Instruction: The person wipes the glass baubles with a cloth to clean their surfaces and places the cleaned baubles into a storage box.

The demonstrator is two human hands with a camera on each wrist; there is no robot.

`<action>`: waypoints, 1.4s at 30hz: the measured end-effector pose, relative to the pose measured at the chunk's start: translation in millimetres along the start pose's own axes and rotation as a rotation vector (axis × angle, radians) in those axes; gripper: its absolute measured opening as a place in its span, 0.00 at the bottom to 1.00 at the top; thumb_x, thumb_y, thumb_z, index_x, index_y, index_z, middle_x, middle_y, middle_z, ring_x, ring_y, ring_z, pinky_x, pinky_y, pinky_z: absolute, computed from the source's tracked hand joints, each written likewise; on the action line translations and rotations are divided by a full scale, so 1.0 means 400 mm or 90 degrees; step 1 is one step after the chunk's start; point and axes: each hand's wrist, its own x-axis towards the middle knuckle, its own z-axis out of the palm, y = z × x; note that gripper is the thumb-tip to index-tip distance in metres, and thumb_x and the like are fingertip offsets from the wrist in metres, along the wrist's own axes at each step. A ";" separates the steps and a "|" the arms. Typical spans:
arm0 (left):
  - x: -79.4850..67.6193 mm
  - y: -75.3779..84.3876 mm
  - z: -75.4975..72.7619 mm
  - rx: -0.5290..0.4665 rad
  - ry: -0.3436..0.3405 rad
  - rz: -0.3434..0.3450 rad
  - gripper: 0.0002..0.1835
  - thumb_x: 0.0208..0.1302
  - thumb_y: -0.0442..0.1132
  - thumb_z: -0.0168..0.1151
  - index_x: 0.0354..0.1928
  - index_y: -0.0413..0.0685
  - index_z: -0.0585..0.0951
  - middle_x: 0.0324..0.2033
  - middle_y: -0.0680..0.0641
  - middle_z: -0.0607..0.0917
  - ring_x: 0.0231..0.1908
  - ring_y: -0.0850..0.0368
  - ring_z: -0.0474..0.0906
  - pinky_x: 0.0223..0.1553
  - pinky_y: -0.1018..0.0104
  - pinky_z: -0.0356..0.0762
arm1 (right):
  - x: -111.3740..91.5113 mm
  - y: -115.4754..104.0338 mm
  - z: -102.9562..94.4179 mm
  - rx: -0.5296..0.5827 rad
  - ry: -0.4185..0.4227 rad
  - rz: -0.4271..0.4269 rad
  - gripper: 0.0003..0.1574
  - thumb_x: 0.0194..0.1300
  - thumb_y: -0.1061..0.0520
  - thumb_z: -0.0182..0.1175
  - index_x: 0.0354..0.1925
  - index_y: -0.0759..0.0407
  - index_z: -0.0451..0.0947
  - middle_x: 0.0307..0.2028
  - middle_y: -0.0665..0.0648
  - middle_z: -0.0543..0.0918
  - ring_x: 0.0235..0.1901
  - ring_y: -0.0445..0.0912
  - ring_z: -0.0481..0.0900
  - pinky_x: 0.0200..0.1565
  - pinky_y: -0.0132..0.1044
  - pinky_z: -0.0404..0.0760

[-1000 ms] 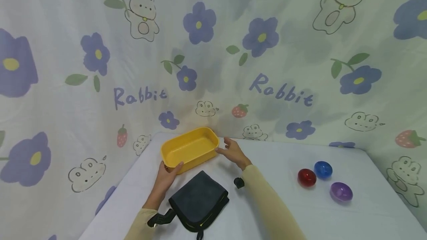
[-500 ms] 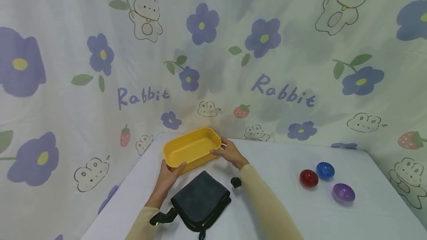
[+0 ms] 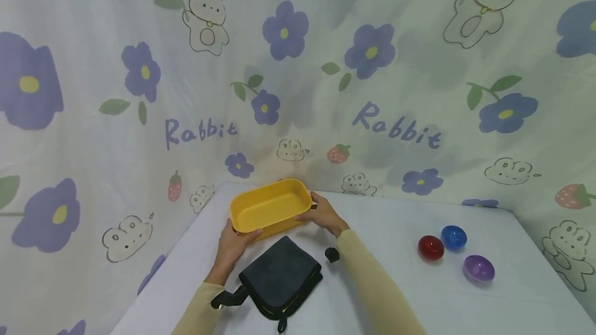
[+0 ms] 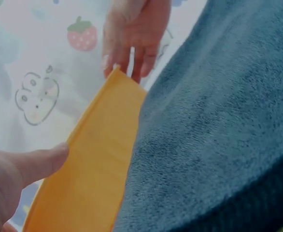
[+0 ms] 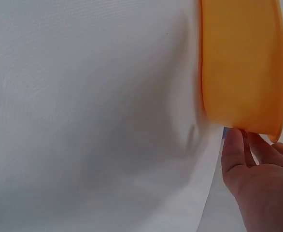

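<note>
A yellow plastic tub point(image 3: 271, 212) with a rounded rectangular rim sits at the back of the white table, its open top up. My left hand point(image 3: 231, 248) grips its near left corner, the thumb along the front wall. At the right end my right hand point(image 3: 327, 217) holds the other corner, thumb in front and fingers round the end. The right wrist view shows those fingertips against the tub's end wall point(image 5: 243, 67). Just in front of the tub lies a folded dark blue-grey towel point(image 3: 281, 275) with black edging and a hanging loop; it fills much of the left wrist view.
To the right on the table point(image 3: 386, 242) stand a shiny red egg-shaped piece point(image 3: 430, 248), a blue one point(image 3: 453, 238) and a purple one point(image 3: 478, 269). A curtain point(image 3: 316, 107) printed with rabbits and flowers hangs directly behind the table.
My right hand, earlier spread at the tub's right end, has taken hold of that corner. The left hand keeps its grip. The tub has shifted slightly right.
</note>
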 end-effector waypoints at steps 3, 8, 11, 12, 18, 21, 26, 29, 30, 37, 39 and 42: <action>0.005 0.002 0.003 0.013 0.010 -0.001 0.46 0.51 0.51 0.75 0.68 0.43 0.62 0.63 0.39 0.73 0.59 0.44 0.70 0.65 0.46 0.67 | -0.001 -0.001 -0.003 -0.005 -0.004 -0.010 0.64 0.48 0.49 0.76 0.76 0.56 0.54 0.72 0.60 0.66 0.66 0.58 0.70 0.66 0.55 0.70; 0.006 0.005 0.008 0.029 0.005 0.004 0.46 0.51 0.52 0.75 0.67 0.43 0.63 0.62 0.38 0.74 0.59 0.43 0.71 0.65 0.46 0.67 | -0.006 0.001 -0.008 0.000 -0.002 -0.013 0.58 0.48 0.52 0.77 0.73 0.56 0.59 0.71 0.61 0.67 0.69 0.59 0.67 0.68 0.55 0.68; 0.009 0.012 0.010 0.056 0.001 0.019 0.45 0.50 0.54 0.75 0.66 0.41 0.65 0.60 0.37 0.76 0.55 0.43 0.73 0.61 0.46 0.70 | -0.009 0.006 -0.013 -0.004 0.013 -0.004 0.54 0.50 0.53 0.76 0.71 0.56 0.62 0.70 0.60 0.68 0.69 0.59 0.67 0.68 0.55 0.67; 0.010 0.015 0.011 0.065 -0.001 0.024 0.45 0.50 0.54 0.75 0.65 0.40 0.66 0.59 0.37 0.77 0.54 0.44 0.74 0.60 0.47 0.71 | -0.010 0.008 -0.015 -0.006 0.019 0.000 0.53 0.50 0.53 0.76 0.70 0.56 0.62 0.70 0.60 0.68 0.69 0.59 0.67 0.68 0.55 0.67; 0.016 0.037 0.009 0.084 -0.026 0.032 0.42 0.51 0.53 0.74 0.64 0.40 0.69 0.57 0.38 0.80 0.49 0.47 0.75 0.54 0.53 0.72 | -0.016 0.016 -0.030 -0.020 0.038 0.002 0.53 0.51 0.53 0.76 0.71 0.55 0.62 0.70 0.59 0.69 0.68 0.58 0.69 0.67 0.54 0.69; 0.017 0.044 0.008 0.098 -0.031 0.031 0.40 0.51 0.53 0.74 0.62 0.40 0.71 0.54 0.38 0.81 0.46 0.49 0.74 0.49 0.59 0.72 | -0.020 0.019 -0.036 -0.016 0.039 -0.004 0.52 0.52 0.54 0.75 0.71 0.56 0.62 0.69 0.60 0.69 0.66 0.57 0.70 0.67 0.52 0.70; 0.016 0.047 0.010 0.113 -0.042 0.028 0.39 0.50 0.54 0.75 0.59 0.40 0.73 0.50 0.38 0.81 0.42 0.51 0.73 0.43 0.65 0.70 | -0.032 0.024 -0.040 -0.014 0.049 -0.005 0.52 0.52 0.55 0.75 0.71 0.57 0.62 0.69 0.61 0.70 0.66 0.57 0.71 0.67 0.51 0.70; 0.016 0.050 0.016 0.117 -0.045 0.029 0.39 0.49 0.54 0.75 0.58 0.40 0.73 0.49 0.38 0.81 0.41 0.51 0.73 0.42 0.66 0.70 | -0.038 0.028 -0.045 -0.020 0.056 -0.001 0.53 0.51 0.53 0.75 0.71 0.57 0.62 0.69 0.60 0.70 0.66 0.57 0.71 0.66 0.51 0.71; 0.017 0.051 0.019 0.116 -0.046 0.032 0.39 0.49 0.54 0.75 0.59 0.39 0.73 0.49 0.38 0.82 0.41 0.51 0.73 0.43 0.65 0.70 | -0.040 0.030 -0.048 -0.023 0.058 -0.002 0.53 0.51 0.53 0.76 0.71 0.57 0.63 0.69 0.60 0.70 0.66 0.57 0.71 0.66 0.51 0.71; 0.019 0.066 0.046 0.112 -0.064 0.024 0.39 0.50 0.55 0.75 0.60 0.41 0.73 0.51 0.39 0.81 0.42 0.52 0.73 0.48 0.61 0.73 | -0.060 0.041 -0.074 -0.037 0.079 0.005 0.52 0.51 0.53 0.76 0.70 0.57 0.64 0.67 0.61 0.72 0.64 0.57 0.73 0.66 0.52 0.72; 0.020 0.067 0.052 0.116 -0.067 0.018 0.39 0.49 0.55 0.75 0.59 0.41 0.73 0.50 0.39 0.82 0.42 0.52 0.73 0.46 0.62 0.73 | -0.065 0.043 -0.080 -0.035 0.080 0.010 0.51 0.51 0.54 0.75 0.70 0.57 0.64 0.67 0.61 0.72 0.65 0.57 0.72 0.66 0.52 0.72; 0.021 0.069 0.056 0.120 -0.071 0.015 0.40 0.48 0.55 0.76 0.59 0.41 0.74 0.48 0.39 0.82 0.41 0.52 0.73 0.44 0.64 0.73 | -0.072 0.046 -0.085 -0.030 0.084 0.018 0.52 0.51 0.54 0.75 0.70 0.57 0.63 0.68 0.60 0.71 0.65 0.58 0.72 0.66 0.52 0.71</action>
